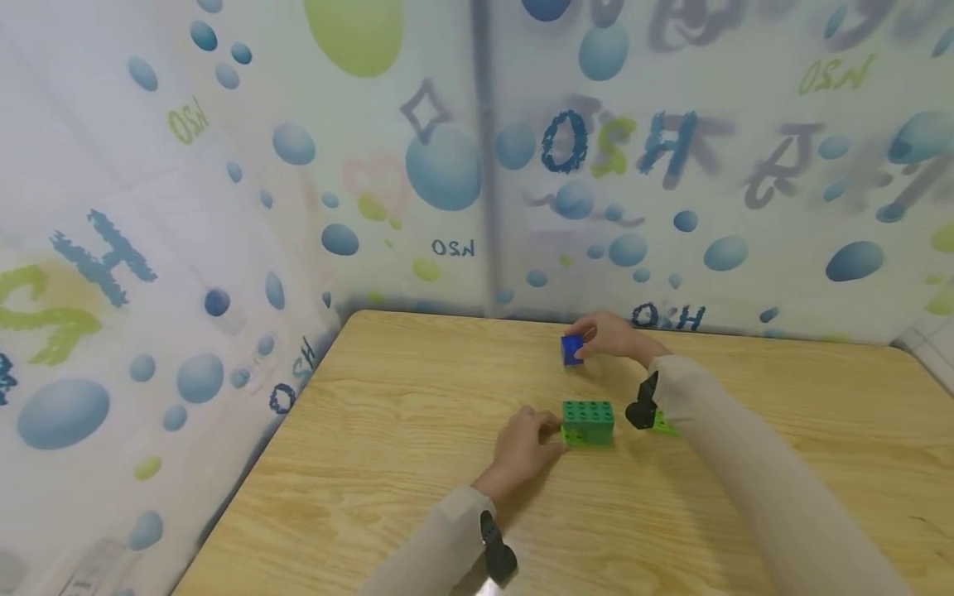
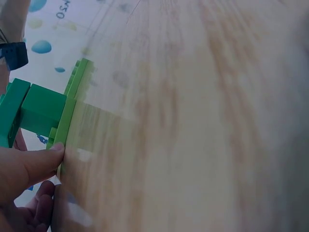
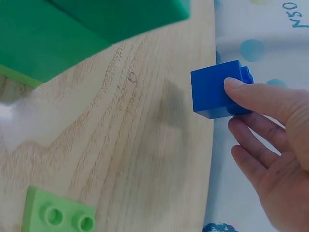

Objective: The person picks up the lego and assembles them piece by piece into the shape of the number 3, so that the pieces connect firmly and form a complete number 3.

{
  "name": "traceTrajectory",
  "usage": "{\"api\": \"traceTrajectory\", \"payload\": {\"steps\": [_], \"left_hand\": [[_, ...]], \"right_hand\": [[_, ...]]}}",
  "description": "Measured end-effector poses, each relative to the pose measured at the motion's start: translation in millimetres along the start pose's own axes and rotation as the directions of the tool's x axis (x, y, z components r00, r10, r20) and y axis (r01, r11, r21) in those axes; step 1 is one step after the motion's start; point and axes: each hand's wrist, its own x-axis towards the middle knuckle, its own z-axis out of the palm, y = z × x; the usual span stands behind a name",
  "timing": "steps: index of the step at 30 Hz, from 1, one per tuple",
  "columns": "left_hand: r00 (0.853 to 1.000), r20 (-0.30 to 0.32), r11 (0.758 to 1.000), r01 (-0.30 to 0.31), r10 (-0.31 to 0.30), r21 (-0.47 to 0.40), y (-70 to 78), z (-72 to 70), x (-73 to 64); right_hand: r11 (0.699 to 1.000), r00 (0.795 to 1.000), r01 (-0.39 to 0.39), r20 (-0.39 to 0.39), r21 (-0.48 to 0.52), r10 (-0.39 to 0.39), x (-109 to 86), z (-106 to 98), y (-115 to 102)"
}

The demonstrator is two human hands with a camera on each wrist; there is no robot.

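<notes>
My right hand [image 1: 607, 335] pinches a blue building block [image 3: 215, 92] between thumb and fingers. The block is lifted over the far edge of the table, its studs turned toward the palm. Closer to me, my left hand [image 1: 522, 447] holds the edge of a light green studded plate [image 2: 66, 113], with the thumb on its near side. Stacked on that plate are dark green blocks [image 1: 589, 418], the top one wide with two rows of studs. In the left wrist view, the curled fingers sit partly below the thumb [image 2: 38, 164].
Another light green studded piece [image 3: 58, 212] lies on the wooden table [image 1: 417, 372], partly covered by the right wrist in the head view. A patterned curtain wall [image 1: 447, 273] stands right behind the table's far edge, with another along the left.
</notes>
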Motion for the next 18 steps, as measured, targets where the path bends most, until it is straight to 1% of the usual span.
{"api": "traceTrajectory", "payload": {"steps": [4, 8, 11, 16, 18], "left_hand": [[1.000, 0.009, 1.000, 0.006, -0.006, 0.000, 1.5, -1.8, -0.2], [1.000, 0.015, 1.000, 0.006, -0.006, -0.011, 2.1, -2.3, 0.7], [1.000, 0.006, 1.000, -0.005, 0.005, -0.010, 2.1, -1.5, 1.3], [1.000, -0.002, 1.000, -0.019, 0.019, -0.001, 2.7, -1.2, 0.2], [1.000, 0.003, 1.000, -0.019, 0.019, 0.005, 2.8, -1.3, -0.2]], "right_hand": [[1.000, 1.000, -0.014, -0.006, 0.004, 0.014, -6.1, -2, -6], [1.000, 1.000, 0.009, 0.000, 0.025, -0.009, -13.3, -5, -10], [0.999, 0.999, 0.035, 0.005, 0.039, -0.035, -19.8, -6, -14], [0.997, 0.998, 0.067, 0.003, 0.038, -0.067, -33.4, -1, -22], [0.996, 0.996, 0.085, 0.002, 0.022, -0.085, -39.0, 2, -25]]}}
